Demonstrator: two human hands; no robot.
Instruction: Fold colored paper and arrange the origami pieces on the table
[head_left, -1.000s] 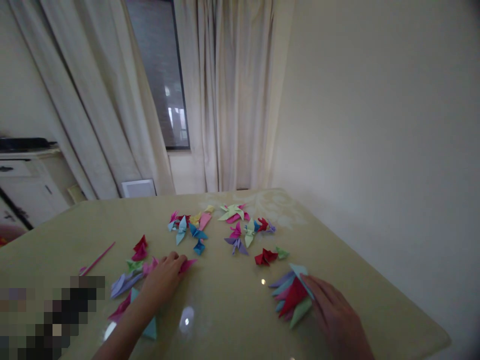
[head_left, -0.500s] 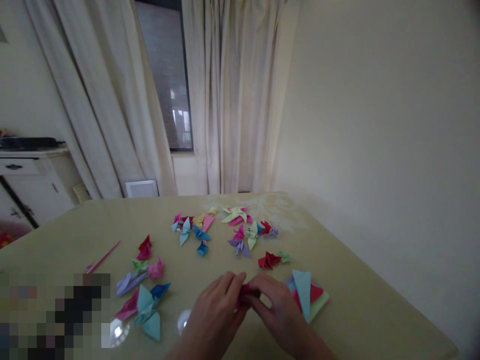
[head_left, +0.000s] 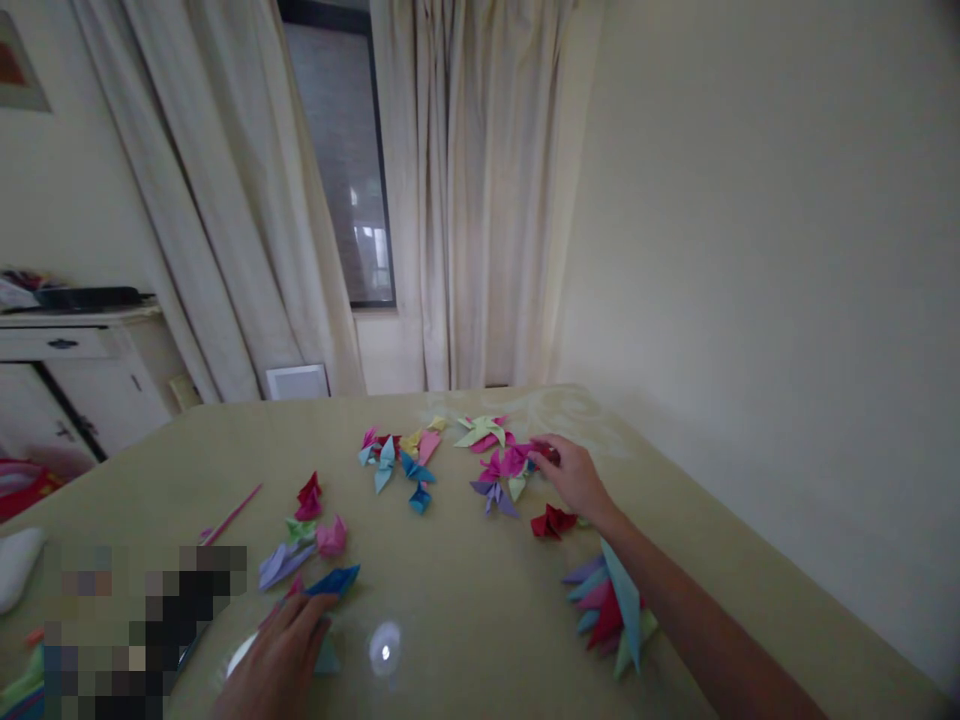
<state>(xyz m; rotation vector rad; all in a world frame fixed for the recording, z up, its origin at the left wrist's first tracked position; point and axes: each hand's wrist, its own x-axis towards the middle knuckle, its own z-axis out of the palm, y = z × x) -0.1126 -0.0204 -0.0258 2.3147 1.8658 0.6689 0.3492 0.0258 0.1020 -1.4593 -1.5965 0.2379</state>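
My right hand (head_left: 571, 475) reaches out to the far cluster of folded paper figures (head_left: 499, 467) and its fingers are closed on a pink folded piece (head_left: 514, 460) there. My left hand (head_left: 281, 652) lies near the table's front edge with fingers spread flat on a teal and blue folded figure (head_left: 330, 582). A red folded piece (head_left: 551, 522) sits just under my right wrist. A stack of coloured folded papers (head_left: 611, 610) lies beside my right forearm.
More folded figures lie at the table's (head_left: 450, 600) middle (head_left: 397, 462) and left (head_left: 304, 530). A pink stick (head_left: 231, 514) lies at the left. Curtains, a window and a white cabinet (head_left: 82, 370) stand behind; a bare wall is on the right.
Both hands were together at the front holding a pink piece. Now my right hand has carried it out to the far cluster, and my left hand has dropped back onto the teal figure.
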